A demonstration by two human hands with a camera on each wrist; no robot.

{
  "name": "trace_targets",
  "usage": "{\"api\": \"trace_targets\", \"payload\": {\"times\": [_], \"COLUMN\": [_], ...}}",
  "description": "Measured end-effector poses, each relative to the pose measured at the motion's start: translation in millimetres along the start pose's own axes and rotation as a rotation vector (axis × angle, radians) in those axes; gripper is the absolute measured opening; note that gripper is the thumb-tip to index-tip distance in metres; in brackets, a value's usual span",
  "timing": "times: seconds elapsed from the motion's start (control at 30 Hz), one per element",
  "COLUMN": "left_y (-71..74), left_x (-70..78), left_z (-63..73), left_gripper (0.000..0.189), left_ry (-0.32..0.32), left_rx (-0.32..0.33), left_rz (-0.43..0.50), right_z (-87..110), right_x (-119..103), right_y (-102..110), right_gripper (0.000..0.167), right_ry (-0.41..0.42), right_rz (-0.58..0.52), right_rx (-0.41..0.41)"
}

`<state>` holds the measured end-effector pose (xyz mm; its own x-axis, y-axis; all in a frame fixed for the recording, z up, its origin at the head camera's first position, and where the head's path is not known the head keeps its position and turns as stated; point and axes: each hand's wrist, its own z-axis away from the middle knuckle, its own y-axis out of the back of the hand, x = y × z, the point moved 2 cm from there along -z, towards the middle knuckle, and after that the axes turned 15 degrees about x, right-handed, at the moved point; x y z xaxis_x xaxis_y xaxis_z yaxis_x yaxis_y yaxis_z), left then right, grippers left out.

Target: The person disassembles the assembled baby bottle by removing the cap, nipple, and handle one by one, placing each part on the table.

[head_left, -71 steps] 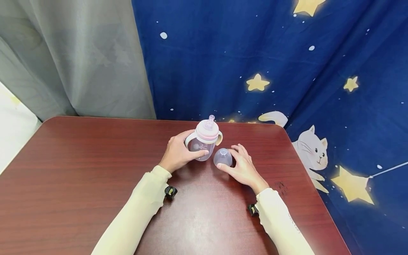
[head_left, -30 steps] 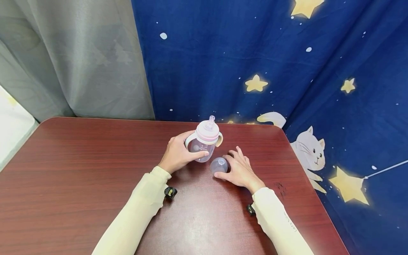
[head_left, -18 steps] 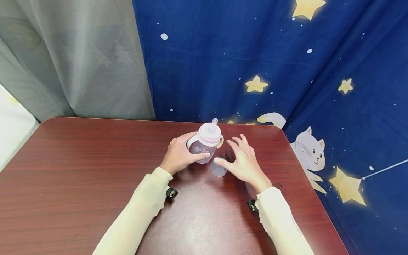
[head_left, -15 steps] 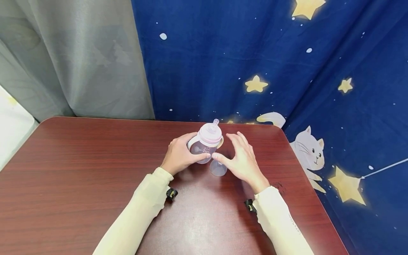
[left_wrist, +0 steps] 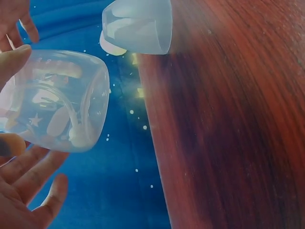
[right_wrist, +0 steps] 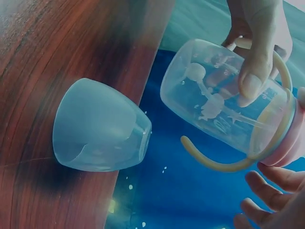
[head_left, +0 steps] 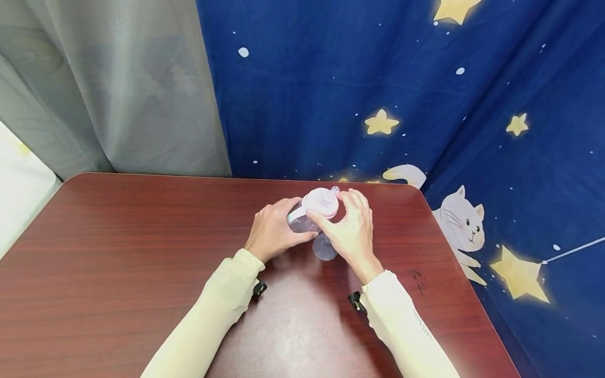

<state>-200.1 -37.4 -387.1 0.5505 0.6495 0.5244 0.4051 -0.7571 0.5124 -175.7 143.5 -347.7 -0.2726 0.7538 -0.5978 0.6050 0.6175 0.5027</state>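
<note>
My left hand (head_left: pixel 274 230) grips the clear body of a baby bottle (head_left: pixel 301 224), thumb on the near side. The bottle is tilted to the right, its teat pointing right; it has two side handles. Around its white and pink collar (head_left: pixel 323 203) my right hand (head_left: pixel 352 231) curls, with the thumb in front and fingers behind. In the right wrist view those fingers (right_wrist: pixel 271 188) meet the pink ring. A translucent domed bottle cap (head_left: pixel 325 249) stands rim down on the table just below the bottle, apart from it in the right wrist view.
The reddish-brown wooden table (head_left: pixel 156 252) ends at a rounded back edge. Behind it hang a grey curtain (head_left: pixel 142 94) and a blue star-patterned curtain (head_left: pixel 302 94). Dark marks (head_left: pixel 417 280) lie on the tabletop to the right.
My right hand has left the cap standing on the table and moved up and left onto the bottle's collar. The bottle has tipped further right in my left hand.
</note>
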Motion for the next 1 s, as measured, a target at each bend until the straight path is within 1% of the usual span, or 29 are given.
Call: {"api": "trace_targets", "payload": {"times": [0.1, 0.33, 0.47, 0.67, 0.83, 1.0], "left_y": [-0.3, -0.6, -0.1, 1.6, 2.0, 1.4], "left_x": [0.4, -0.2, 0.3, 0.4, 1.1, 1.9], "left_z": [0.0, -0.3, -1.5, -2.0, -1.5, -0.8], "left_gripper": [0.076, 0.074, 0.07, 0.075, 0.077, 0.073], "left_ry": [-0.011, 0.029, 0.039, 0.047, 0.038, 0.009], "left_rx": [0.003, -0.028, -0.047, -0.065, -0.08, -0.1], "left_rz": [-0.005, 0.042, 0.058, 0.061, 0.078, 0.106], "right_z": [-0.5, -1.9, -1.5, -1.9, -2.1, -2.6], "right_x": [0.2, -0.4, -1.9, -4.2, -3.9, -2.9], "right_y": [-0.3, 1.6, 3.1, 4.0, 3.9, 3.7], "right_gripper": [0.07, 0.066, 0.064, 0.059, 0.055, 0.051], "right_ry": [-0.004, 0.036, 0.043, 0.053, 0.095, 0.127], "right_rz": [-0.018, -0.087, -0.117, -0.148, -0.17, -0.191], "right_rx": [-0.006, -0.013, -0.015, -0.019, -0.021, -0.035]}}
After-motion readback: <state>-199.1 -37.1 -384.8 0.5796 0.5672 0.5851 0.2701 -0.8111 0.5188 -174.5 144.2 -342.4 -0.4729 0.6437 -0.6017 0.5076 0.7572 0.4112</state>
